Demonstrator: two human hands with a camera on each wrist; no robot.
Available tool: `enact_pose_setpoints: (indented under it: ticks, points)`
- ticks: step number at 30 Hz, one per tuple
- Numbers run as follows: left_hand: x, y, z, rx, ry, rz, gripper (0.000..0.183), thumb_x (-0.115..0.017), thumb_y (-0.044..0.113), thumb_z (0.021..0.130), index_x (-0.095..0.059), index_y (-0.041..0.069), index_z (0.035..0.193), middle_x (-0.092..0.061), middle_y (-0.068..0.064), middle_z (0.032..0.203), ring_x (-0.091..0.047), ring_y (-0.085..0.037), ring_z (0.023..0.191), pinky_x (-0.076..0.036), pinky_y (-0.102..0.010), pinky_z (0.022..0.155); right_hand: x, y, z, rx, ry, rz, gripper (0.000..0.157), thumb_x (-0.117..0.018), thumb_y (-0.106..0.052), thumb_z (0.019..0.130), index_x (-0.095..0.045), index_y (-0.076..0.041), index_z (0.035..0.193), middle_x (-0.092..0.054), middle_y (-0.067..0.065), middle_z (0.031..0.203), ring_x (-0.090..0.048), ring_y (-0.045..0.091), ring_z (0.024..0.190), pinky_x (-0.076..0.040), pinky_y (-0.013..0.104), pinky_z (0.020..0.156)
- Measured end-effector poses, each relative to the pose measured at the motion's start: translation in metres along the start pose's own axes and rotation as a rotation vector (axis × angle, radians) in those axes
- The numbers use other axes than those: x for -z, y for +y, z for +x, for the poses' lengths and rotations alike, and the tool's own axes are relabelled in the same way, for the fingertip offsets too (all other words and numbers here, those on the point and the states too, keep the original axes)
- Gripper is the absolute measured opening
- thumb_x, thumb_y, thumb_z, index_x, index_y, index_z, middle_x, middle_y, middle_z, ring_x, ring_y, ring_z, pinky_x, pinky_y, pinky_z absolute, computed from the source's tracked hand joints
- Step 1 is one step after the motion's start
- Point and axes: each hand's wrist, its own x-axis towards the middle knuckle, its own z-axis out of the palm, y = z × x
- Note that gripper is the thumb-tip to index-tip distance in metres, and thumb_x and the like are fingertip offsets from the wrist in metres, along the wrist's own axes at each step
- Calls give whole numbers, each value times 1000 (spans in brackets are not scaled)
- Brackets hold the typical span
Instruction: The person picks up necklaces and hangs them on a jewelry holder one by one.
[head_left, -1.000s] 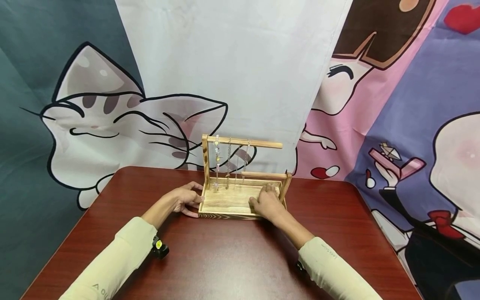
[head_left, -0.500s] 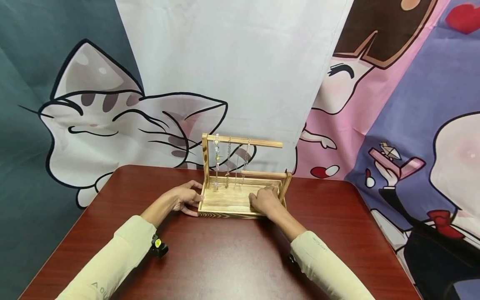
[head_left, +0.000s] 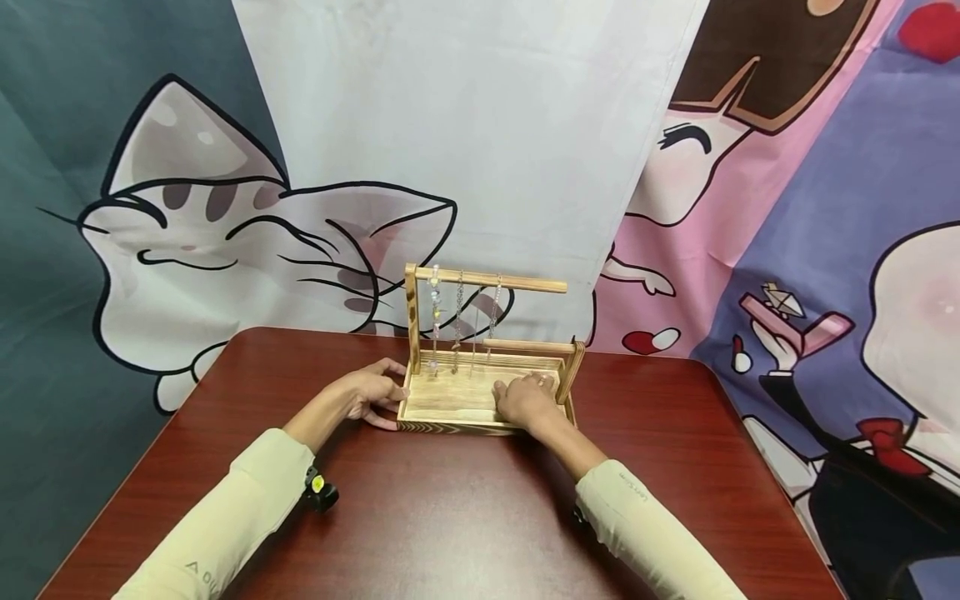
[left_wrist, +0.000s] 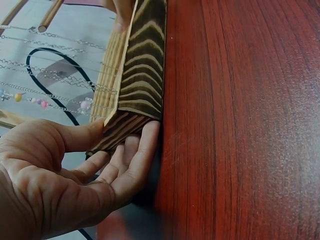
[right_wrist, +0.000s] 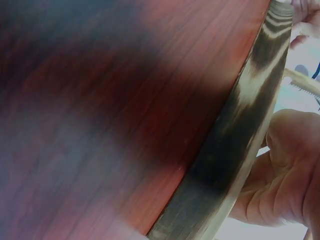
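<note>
A wooden jewelry stand (head_left: 450, 400) with a shallow tray base stands on the table. My left hand (head_left: 372, 392) grips its left end; in the left wrist view, the thumb is on the rim and the fingers lie against the dark-grained end wall. My right hand (head_left: 528, 402) reaches over the front wall into the right part of the tray, fingertips down near the back. I cannot tell whether those fingers hold anything, since the hand hides them. From the upper bar (head_left: 525, 282) hang a beaded strand (head_left: 435, 312) and several thin chains (head_left: 458, 321).
A shorter, lower bar (head_left: 525, 345) runs from the stand's right post (head_left: 572, 373). The reddish-brown table (head_left: 465, 508) extends to the front and both sides. Behind it hangs a printed cloth (head_left: 465, 125) with cartoon figures.
My right hand has shifted slightly left and toward me within the tray, its forearm swinging left. The left hand keeps its grip, and the stand has stayed in place.
</note>
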Motion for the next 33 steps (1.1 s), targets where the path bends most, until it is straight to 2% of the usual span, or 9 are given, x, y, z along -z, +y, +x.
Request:
enact_pose_setpoints:
  ticks: [5, 9, 13, 18, 23, 25, 27, 30, 33]
  points:
    - [2, -1, -1, 1, -1, -3, 56, -60, -1, 111, -31, 7, 159, -71, -17, 111, -74, -27, 100, -73, -50, 82, -5, -13, -9, 24, -53, 67, 81, -31, -54, 120, -66, 16, 144, -36, 48, 168, -26, 67, 164, -16, 74, 142]
    - [2, -2, -1, 2, 1, -4, 56, -60, 0, 112, -31, 7, 159, -71, -17, 111, -74, -27, 101, -73, -51, 82, 5, -37, -34, 51, -35, 88, 82, -35, -56, 120, -67, 17, 143, -42, 44, 168, -33, 64, 163, -34, 73, 136]
    - [1, -3, -3, 3, 7, -6, 56, -60, 0, 112, -32, 7, 160, -72, -17, 111, -74, -28, 102, -73, -51, 83, 25, -67, -67, 76, -45, 94, 79, -39, -53, 121, -60, 17, 150, -46, 38, 170, -40, 59, 163, -49, 71, 126]
    - [0, -4, -3, -2, 3, -12, 56, -61, 1, 112, -32, 8, 160, -72, -17, 112, -74, -28, 103, -73, -52, 85, 28, -80, -78, 189, -13, 103, 67, -39, -48, 122, -61, 6, 155, -53, 31, 168, -46, 57, 160, -49, 69, 128]
    - [-1, -4, -1, -2, 3, -11, 57, -60, 1, 112, -32, 8, 161, -72, -17, 112, -74, -28, 102, -73, -52, 84, 32, -67, -73, 277, 3, 235, 54, -44, -37, 122, -59, 0, 159, -52, 31, 169, -47, 56, 159, -42, 70, 133]
    - [-1, -3, 0, -2, 2, -9, 57, -61, 0, 112, -32, 8, 160, -72, -18, 112, -74, -27, 101, -73, -52, 83, 36, -55, -69, 300, 14, 308, 52, -50, -29, 120, -57, 2, 160, -61, 33, 159, -65, 53, 142, -53, 66, 125]
    - [-1, -2, 0, -2, 2, -10, 57, -61, 0, 111, -32, 8, 160, -72, -18, 111, -74, -27, 100, -73, -51, 83, 37, -42, -63, 328, 52, 323, 48, -56, -20, 116, -61, 4, 156, -69, 32, 149, -75, 47, 123, -61, 63, 116]
    - [-1, -1, 0, -6, 2, -5, 57, -61, 0, 111, -32, 8, 160, -72, -18, 111, -74, -27, 100, -73, -50, 82, 28, -17, -46, 406, 143, 212, 40, -61, -10, 104, -75, -2, 141, -78, 25, 129, -76, 39, 100, -68, 58, 96]
    - [-1, -1, 0, -5, 4, -4, 56, -60, 0, 112, -32, 8, 159, -72, -17, 111, -74, -27, 100, -73, -50, 81, 28, -3, -40, 454, 181, 84, 37, -65, -4, 93, -80, -6, 127, -77, 24, 131, -73, 41, 120, -62, 62, 106]
